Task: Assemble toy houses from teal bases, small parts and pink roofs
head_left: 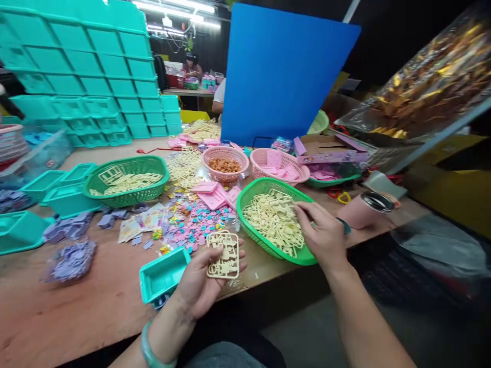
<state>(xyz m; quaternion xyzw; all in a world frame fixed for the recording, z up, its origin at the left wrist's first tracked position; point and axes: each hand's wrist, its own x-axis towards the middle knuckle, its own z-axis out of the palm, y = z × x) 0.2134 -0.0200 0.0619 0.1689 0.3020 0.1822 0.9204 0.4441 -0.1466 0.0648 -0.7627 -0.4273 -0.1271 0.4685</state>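
My left hand (pixel 207 281) holds a cream plastic sprue frame (pixel 223 255) with small moulded shapes, the thumb pressed over its face and the palm up. To the right, the green basket (pixel 251 236) is piled with cream plastic pieces (pixel 273 217). Over that basket's right side is my right hand (pixel 320 227), thumb and forefinger pinched together at the edge of the pile. Whatever sits between those fingertips is too small or hidden to make out. A teal tray (pixel 164 274) lies just left of my left hand.
Loose pink, blue and yellow bits (pixel 197 222) cover the table's middle. Behind them stand pink baskets, one with brown beads (pixel 224 164). A green basket (pixel 126 197) and purple pieces (pixel 72 260) lie left. A pink tumbler (pixel 362 210) stands right; a blue panel (pixel 284 76) rises behind.
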